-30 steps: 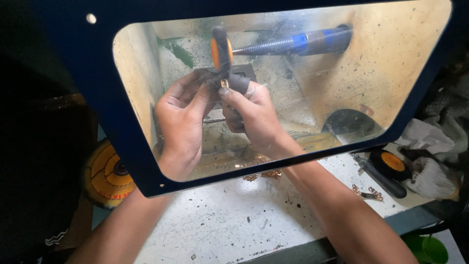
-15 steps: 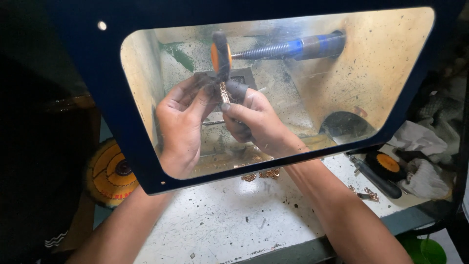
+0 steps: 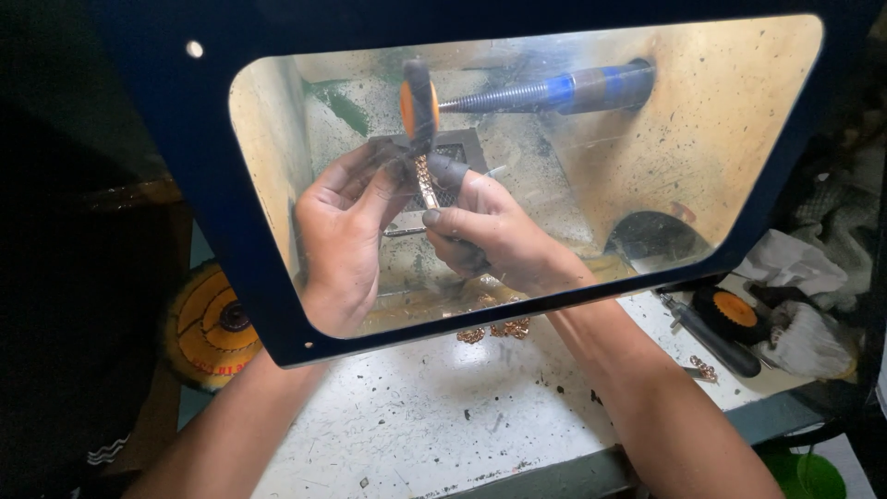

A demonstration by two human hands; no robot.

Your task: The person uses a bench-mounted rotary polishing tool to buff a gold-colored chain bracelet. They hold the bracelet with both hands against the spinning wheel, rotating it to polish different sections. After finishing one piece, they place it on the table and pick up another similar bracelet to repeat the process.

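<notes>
Behind the scratched transparent shield [image 3: 721, 139], our left hand [image 3: 342, 231] and right hand [image 3: 490, 231] both pinch a small golden chain piece [image 3: 426, 185] against the orange-centred buffing wheel [image 3: 419, 106]; grime blurs fingertip detail.

A speckled white workbench [image 3: 416, 407] sits amid dark surroundings.

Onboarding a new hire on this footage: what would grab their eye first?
Both hands sit behind the dark-framed clear shield, left hand and right hand pinching a short gold-coloured chain up against the dark buffing wheel with an orange hub at top centre. Next, the threaded spindle with a blue band runs right from that wheel. A yellow cloth buff lies at the left.
</notes>
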